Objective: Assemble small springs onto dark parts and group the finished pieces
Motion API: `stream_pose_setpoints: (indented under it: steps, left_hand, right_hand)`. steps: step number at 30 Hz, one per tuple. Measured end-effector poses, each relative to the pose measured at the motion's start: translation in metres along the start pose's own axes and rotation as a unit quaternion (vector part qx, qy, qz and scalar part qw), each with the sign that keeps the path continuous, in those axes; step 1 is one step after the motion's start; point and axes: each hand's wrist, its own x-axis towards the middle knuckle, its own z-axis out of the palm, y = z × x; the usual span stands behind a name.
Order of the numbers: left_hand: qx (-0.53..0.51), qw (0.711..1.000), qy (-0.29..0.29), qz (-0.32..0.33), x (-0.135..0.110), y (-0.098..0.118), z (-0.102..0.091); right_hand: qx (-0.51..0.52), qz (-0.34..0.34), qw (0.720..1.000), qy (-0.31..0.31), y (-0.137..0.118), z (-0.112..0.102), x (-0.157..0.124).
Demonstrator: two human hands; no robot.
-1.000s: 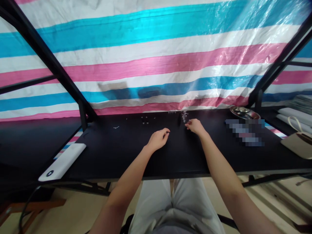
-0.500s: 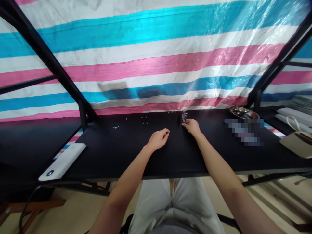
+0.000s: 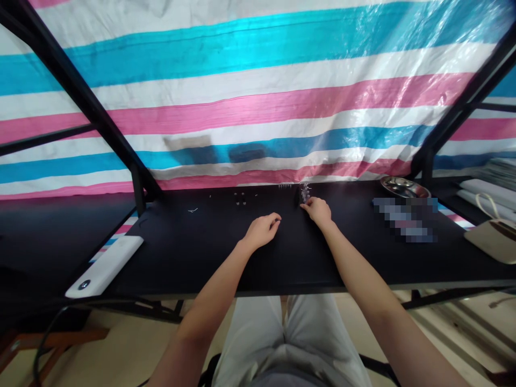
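My left hand (image 3: 262, 230) rests on the black table (image 3: 201, 252) near its middle, fingers loosely curled, thumb and forefinger pinched together; what they hold, if anything, is too small to see. My right hand (image 3: 318, 209) reaches farther back, its fingertips pinched at a small pile of tiny pale parts (image 3: 305, 191) near the table's rear edge. A row of small dark pieces (image 3: 284, 186) lies just left of that pile, and two small dark pieces (image 3: 241, 199) lie farther left.
A white power bank (image 3: 105, 266) lies at the table's left front corner. A metal dish (image 3: 403, 185) stands at the back right, with a blurred patch in front of it. A striped tarp hangs behind. Black frame bars slant at both sides. White items lie at far right.
My right hand has moved a little back and left, up to the pile of pale parts. My left hand has stayed where it was.
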Motion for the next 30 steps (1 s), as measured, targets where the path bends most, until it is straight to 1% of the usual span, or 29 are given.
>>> stream_pose_setpoints:
  steps: [10, 15, 17, 19, 21, 24, 27, 30]
  left_hand:
    - [0.011, 1.0, 0.003, 0.006, 0.0, -0.003, 0.001]
    - [0.033, 0.999, 0.012, -0.021, 0.001, -0.004, 0.003]
    - [0.059, 0.997, 0.025, -0.05, 0.002, -0.004, 0.0]
    - [0.101, 0.988, 0.055, -0.099, 0.004, -0.005, -0.007]
    - [0.139, 0.973, 0.094, -0.161, 0.007, -0.007, -0.019]
    - [0.157, 0.949, 0.132, -0.241, 0.016, -0.017, -0.04]
    - [0.146, 0.938, 0.123, -0.289, 0.027, -0.032, -0.053]
    - [0.139, 0.934, 0.124, -0.305, 0.037, -0.045, -0.052]
  right_hand:
    - [0.006, -0.007, 1.0, -0.008, 0.0, -0.002, -0.001]
    - [0.012, -0.01, 1.0, -0.018, 0.001, -0.006, -0.004]
    - [0.007, -0.007, 1.0, -0.026, 0.003, -0.007, -0.005]
    - [-0.003, -0.002, 0.999, -0.036, 0.005, -0.009, -0.005]
    - [-0.013, -0.003, 0.999, -0.049, 0.006, -0.01, -0.005]
    - [-0.027, -0.019, 0.997, -0.071, 0.007, -0.011, -0.005]
    - [-0.038, -0.032, 0.995, -0.083, 0.006, -0.012, -0.006]
    - [-0.041, -0.034, 0.995, -0.087, 0.004, -0.013, -0.007]
